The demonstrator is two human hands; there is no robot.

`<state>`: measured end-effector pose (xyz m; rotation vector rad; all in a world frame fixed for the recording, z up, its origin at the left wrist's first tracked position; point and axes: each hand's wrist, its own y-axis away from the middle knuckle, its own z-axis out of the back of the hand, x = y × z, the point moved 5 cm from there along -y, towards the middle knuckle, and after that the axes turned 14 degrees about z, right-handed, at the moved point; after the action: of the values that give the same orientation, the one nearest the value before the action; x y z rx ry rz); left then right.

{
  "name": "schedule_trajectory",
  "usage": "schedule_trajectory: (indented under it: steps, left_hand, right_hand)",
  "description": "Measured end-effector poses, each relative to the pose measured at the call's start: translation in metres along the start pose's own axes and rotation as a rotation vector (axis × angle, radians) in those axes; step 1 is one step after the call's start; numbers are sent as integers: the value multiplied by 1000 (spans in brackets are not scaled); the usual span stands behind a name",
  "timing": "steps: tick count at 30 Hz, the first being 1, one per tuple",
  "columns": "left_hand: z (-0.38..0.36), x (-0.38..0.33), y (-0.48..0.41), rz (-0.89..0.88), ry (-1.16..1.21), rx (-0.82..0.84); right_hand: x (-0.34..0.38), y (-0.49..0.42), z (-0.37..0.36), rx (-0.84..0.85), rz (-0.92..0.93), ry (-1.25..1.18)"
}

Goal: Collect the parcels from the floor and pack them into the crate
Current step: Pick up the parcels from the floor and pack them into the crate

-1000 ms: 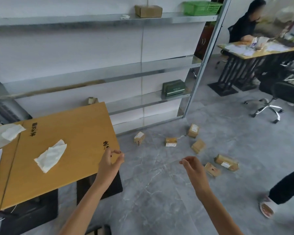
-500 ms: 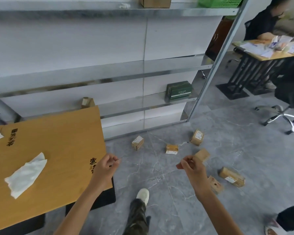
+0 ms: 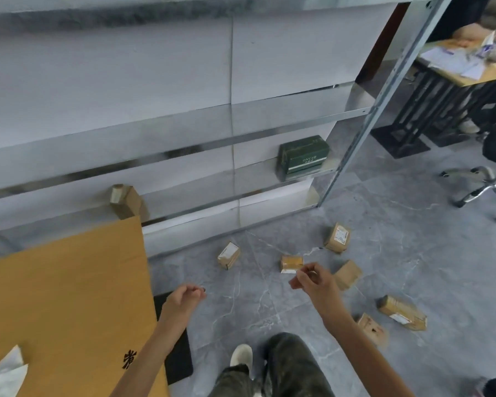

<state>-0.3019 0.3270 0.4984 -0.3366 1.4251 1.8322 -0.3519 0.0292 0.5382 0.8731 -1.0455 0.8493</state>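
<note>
A big metal shelf rack [image 3: 184,150] was seen filling most of the view, with a grey tiled floor [image 3: 413,253] spread out below it. A yellow wooden table [image 3: 69,296] was parked at the lower left, its far corner right by the rack. A paper-covered desk [image 3: 467,77] and an office chair [image 3: 481,187] were tucked away at the upper right. A green box [image 3: 302,157] was sat on a low shelf near the rack's right post, and a brown carton [image 3: 126,200] was stood on the shelf just behind the table. Both hands were held out over the floor with nothing gripped. The left hand [image 3: 184,300] was loosely curled beside the table edge, and the right hand [image 3: 312,282] was curled too, thumb and forefinger drawn close. All six parcels were found scattered on the floor. The long parcel [image 3: 402,313] and the near parcel [image 3: 371,329] were lying to the right of the right arm. The plain parcel [image 3: 347,275] and the taped parcel [image 3: 291,263] were on either side of the right hand. The labelled parcel [image 3: 338,237] and the left parcel [image 3: 228,255] were closest to the rack.
</note>
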Motion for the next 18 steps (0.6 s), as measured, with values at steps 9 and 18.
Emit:
schedule_trajectory:
  steps: [9,18]
  left_hand:
    - [-98,-64,-71,211,-139,44]
    - [-125,-102,-163,294,-214,18]
  right_hand:
    - [-22,-129,2,87,-151,-17]
    - [-70,-226,-16,181,-247,71]
